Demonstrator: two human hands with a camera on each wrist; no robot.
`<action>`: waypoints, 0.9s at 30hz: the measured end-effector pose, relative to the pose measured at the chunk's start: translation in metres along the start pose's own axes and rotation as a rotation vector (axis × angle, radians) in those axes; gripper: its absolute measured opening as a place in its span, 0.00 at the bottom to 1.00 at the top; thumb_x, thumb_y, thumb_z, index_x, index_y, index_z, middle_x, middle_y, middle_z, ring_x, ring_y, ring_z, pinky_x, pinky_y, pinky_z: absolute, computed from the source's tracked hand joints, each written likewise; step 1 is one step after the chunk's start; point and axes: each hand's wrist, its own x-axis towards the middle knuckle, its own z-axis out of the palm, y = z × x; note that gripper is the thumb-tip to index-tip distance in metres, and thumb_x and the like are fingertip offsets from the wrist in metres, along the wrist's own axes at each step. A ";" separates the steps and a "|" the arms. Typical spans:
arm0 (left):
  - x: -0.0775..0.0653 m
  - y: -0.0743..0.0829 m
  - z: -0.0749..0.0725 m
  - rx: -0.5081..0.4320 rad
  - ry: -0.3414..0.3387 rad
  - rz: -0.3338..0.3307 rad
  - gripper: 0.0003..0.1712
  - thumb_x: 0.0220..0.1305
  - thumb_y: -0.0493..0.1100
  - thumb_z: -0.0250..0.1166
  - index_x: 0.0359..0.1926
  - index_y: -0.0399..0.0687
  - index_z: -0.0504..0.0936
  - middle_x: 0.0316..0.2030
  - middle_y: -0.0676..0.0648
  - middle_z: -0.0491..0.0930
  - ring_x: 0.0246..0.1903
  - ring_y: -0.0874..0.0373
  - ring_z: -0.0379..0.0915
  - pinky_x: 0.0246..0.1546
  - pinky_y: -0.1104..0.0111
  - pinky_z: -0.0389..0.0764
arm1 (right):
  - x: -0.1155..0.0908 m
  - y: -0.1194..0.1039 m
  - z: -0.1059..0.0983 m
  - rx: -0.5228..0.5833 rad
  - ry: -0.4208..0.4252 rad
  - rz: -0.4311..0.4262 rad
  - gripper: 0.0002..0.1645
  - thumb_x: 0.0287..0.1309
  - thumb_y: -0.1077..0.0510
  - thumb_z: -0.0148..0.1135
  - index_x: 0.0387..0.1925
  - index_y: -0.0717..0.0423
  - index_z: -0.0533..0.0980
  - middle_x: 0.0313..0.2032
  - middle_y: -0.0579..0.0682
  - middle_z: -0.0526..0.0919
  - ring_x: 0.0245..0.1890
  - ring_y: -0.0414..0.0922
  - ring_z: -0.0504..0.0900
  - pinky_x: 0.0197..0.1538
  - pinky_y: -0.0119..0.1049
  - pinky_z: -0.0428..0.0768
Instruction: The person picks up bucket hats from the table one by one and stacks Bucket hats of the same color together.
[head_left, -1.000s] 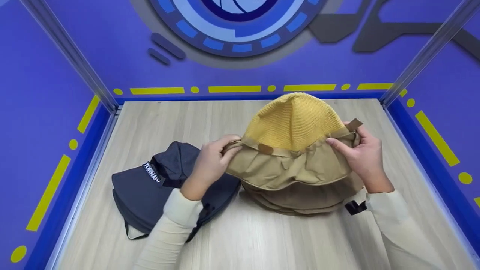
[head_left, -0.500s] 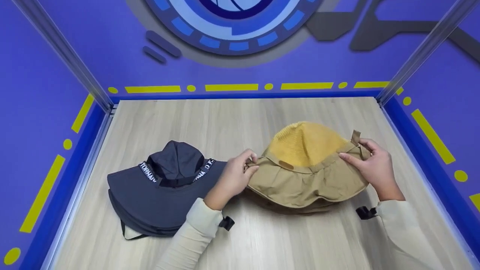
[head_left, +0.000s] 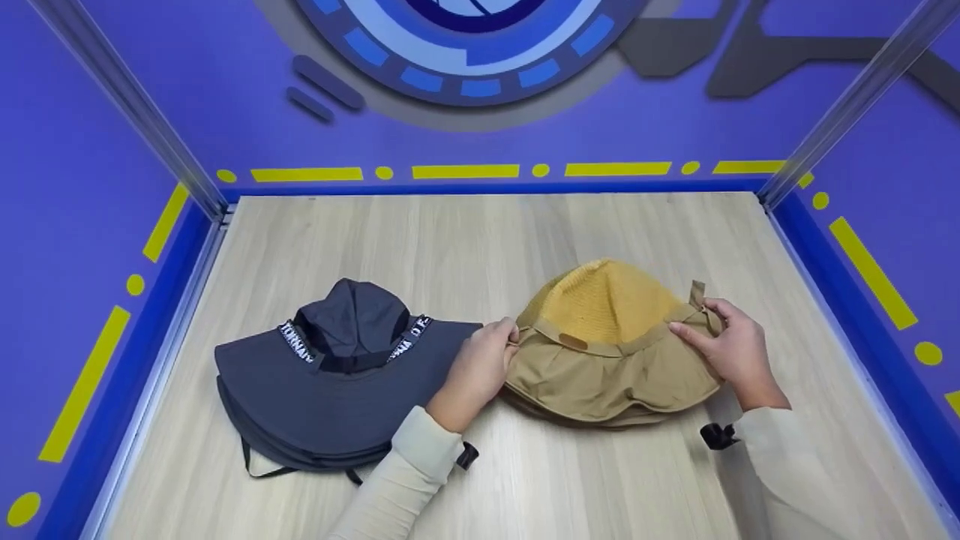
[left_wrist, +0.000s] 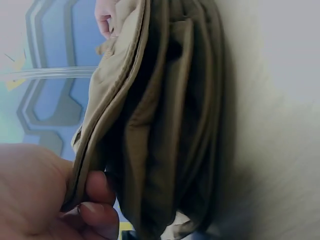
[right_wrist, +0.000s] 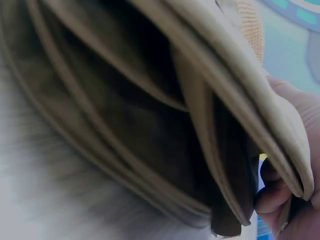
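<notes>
A khaki brimmed hat (head_left: 592, 382) with a yellow knitted crown (head_left: 607, 300) lies on top of a stack of similar khaki hats, whose layered brims (left_wrist: 165, 115) show in the left wrist view. My left hand (head_left: 484, 367) pinches its brim edge on the left, thumb against curled fingers. At the opposite side my right hand (head_left: 731, 349) grips the brim, thumb on top, near a small upright brown strap (head_left: 697, 294). A small brown oval patch (head_left: 574, 342) sits on the hat's band.
Left of the khaki hats lies a stack of dark grey wide-brimmed hats (head_left: 337, 405) with lettered bands, black straps hanging at the front. The wooden table (head_left: 420, 240) is enclosed by blue-purple panels (head_left: 225, 90) at the back and sides.
Both hands have lowered the top khaki hat onto the stack beneath it. The left hand has moved right, off the dark hats, with its side of the brim.
</notes>
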 end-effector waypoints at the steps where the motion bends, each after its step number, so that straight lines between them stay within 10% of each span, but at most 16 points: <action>1: -0.001 -0.001 0.001 0.007 -0.003 0.003 0.07 0.59 0.40 0.64 0.35 0.52 0.74 0.31 0.53 0.78 0.30 0.56 0.77 0.31 0.64 0.77 | 0.000 0.000 0.001 -0.004 -0.004 -0.004 0.36 0.43 0.40 0.72 0.51 0.56 0.75 0.48 0.60 0.81 0.48 0.58 0.78 0.49 0.53 0.73; 7: -0.011 -0.013 -0.007 0.099 0.040 0.120 0.08 0.62 0.44 0.63 0.42 0.54 0.76 0.37 0.54 0.77 0.39 0.57 0.76 0.40 0.65 0.78 | 0.000 -0.015 -0.001 -0.025 -0.048 0.031 0.48 0.46 0.37 0.69 0.64 0.55 0.64 0.55 0.63 0.71 0.55 0.61 0.69 0.54 0.58 0.65; 12: -0.027 -0.023 -0.030 0.230 0.159 0.154 0.14 0.62 0.51 0.62 0.46 0.53 0.79 0.43 0.51 0.77 0.49 0.53 0.68 0.54 0.59 0.70 | -0.009 -0.048 0.002 -0.043 0.139 -0.063 0.48 0.42 0.39 0.72 0.64 0.51 0.66 0.66 0.60 0.57 0.66 0.61 0.53 0.63 0.64 0.50; 19: -0.056 -0.044 -0.082 0.386 0.228 -0.061 0.25 0.58 0.60 0.62 0.53 0.55 0.78 0.63 0.44 0.67 0.68 0.40 0.49 0.67 0.43 0.47 | -0.038 -0.107 0.032 -0.023 0.168 -0.382 0.32 0.41 0.42 0.73 0.50 0.48 0.79 0.71 0.57 0.54 0.70 0.63 0.49 0.62 0.73 0.48; 23: -0.076 -0.065 -0.103 0.411 0.176 -0.226 0.34 0.54 0.65 0.64 0.60 0.57 0.73 0.67 0.41 0.60 0.70 0.34 0.39 0.66 0.39 0.38 | -0.055 -0.118 0.056 -0.106 -0.006 -0.318 0.37 0.42 0.32 0.68 0.55 0.39 0.77 0.73 0.53 0.48 0.72 0.65 0.43 0.62 0.73 0.43; 27: -0.092 -0.084 -0.103 0.396 -0.048 -0.408 0.45 0.52 0.72 0.60 0.69 0.68 0.59 0.73 0.38 0.44 0.68 0.24 0.26 0.60 0.30 0.31 | -0.062 -0.110 0.077 -0.250 -0.092 -0.252 0.51 0.38 0.21 0.60 0.65 0.34 0.66 0.74 0.52 0.42 0.71 0.65 0.41 0.65 0.69 0.39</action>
